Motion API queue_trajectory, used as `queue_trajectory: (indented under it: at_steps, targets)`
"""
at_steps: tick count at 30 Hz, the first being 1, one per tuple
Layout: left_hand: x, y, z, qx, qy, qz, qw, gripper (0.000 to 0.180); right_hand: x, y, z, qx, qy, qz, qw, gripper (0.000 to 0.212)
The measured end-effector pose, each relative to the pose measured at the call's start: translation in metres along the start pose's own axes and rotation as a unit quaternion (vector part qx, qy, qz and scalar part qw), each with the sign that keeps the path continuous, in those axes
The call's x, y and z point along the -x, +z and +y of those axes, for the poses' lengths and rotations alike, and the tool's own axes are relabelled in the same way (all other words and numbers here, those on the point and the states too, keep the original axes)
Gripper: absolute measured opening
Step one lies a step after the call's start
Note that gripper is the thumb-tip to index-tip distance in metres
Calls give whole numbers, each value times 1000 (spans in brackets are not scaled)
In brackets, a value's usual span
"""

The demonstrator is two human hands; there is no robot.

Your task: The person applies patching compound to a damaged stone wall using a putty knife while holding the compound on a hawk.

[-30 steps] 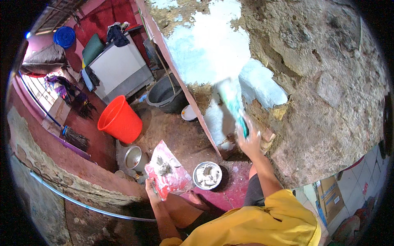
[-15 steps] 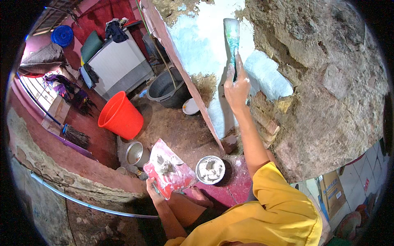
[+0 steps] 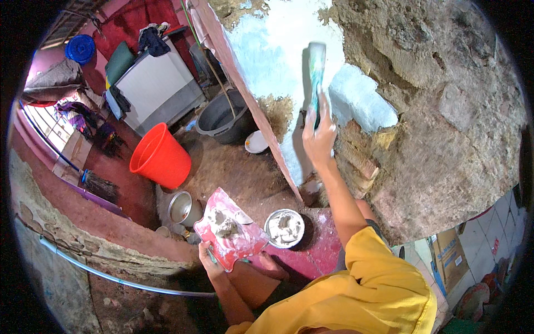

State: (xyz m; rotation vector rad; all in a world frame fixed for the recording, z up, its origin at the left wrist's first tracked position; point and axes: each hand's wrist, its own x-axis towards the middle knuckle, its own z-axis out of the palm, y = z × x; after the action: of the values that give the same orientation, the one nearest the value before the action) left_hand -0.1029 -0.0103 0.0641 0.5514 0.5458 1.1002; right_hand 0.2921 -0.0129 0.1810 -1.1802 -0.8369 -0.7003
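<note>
My right hand (image 3: 320, 136) is closed round the green handle of a putty knife (image 3: 316, 69), its blade over the white-coated strip of wall (image 3: 283, 39). The knife is slightly smeared by motion. Low on the left, my left hand (image 3: 210, 261) grips the lower edge of a red plastic sheet or board (image 3: 225, 253) smeared with white, and a lump of grey-white putty (image 3: 223, 225) rests on it. Just right of that board stands a round tub (image 3: 285, 229) of white putty. Pale blue-white patches (image 3: 364, 100) cover part of the rough wall beside my right hand.
A red bucket (image 3: 161, 156), a metal pot (image 3: 184, 208), a black basin (image 3: 222, 119) and a white lid or plate (image 3: 256, 142) stand on the floor to the left. A blue pipe (image 3: 122, 281) runs along the lower left. Bare rough wall (image 3: 445, 139) fills the right.
My right hand and the putty knife have moved a little down the wall. My left hand still holds the red board in nearly the same place.
</note>
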Motion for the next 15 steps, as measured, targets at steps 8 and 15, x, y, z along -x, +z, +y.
queue_trajectory:
  at_steps: [8, 15]
  targets:
    - [0, -6, -2, 1, 13, 1, 1000, 38, -14, 3, -6, 46, 109, -98, 988, 38]
    - [-2, -4, -2, -23, 2, -36, 999, 41, 59, -18, -11, -8, 60, -134, 989, 39]
